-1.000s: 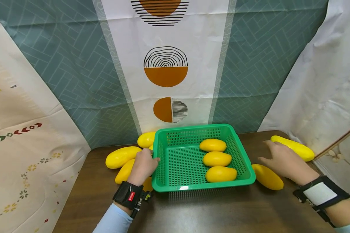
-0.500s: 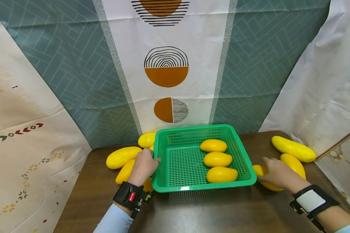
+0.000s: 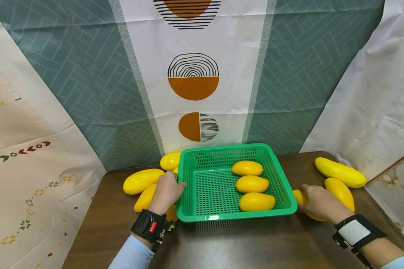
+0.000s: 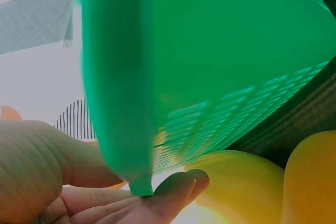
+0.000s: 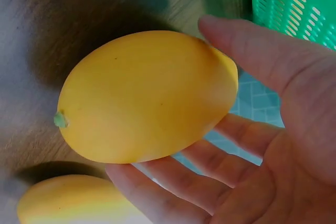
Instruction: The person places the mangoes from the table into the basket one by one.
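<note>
A green plastic basket (image 3: 235, 216) stands on the table, with three yellow mangoes (image 3: 252, 184) in a column along its right side. My left hand (image 3: 166, 192) pinches the basket's left rim; the left wrist view has the thumb on one side of the rim (image 4: 118, 77) and fingers on the other. Just right of the basket, my right hand (image 3: 323, 201) grips another mango (image 5: 147, 98). Its thumb lies at one side of the fruit and its fingers at the opposite side. A small green stem nub shows at the mango's far end.
Several yellow fruits (image 3: 143, 181) lie left of the basket, partly hidden by the left hand. To the right are another mango (image 3: 340, 192) and a longer yellow fruit (image 3: 340, 172). A patterned cloth (image 3: 202, 86) hangs behind the dark wooden table (image 3: 242, 243).
My right hand has moved left and down from beside the long yellow fruit to the mango near the basket and taken hold of it. The left hand stays on the rim.
</note>
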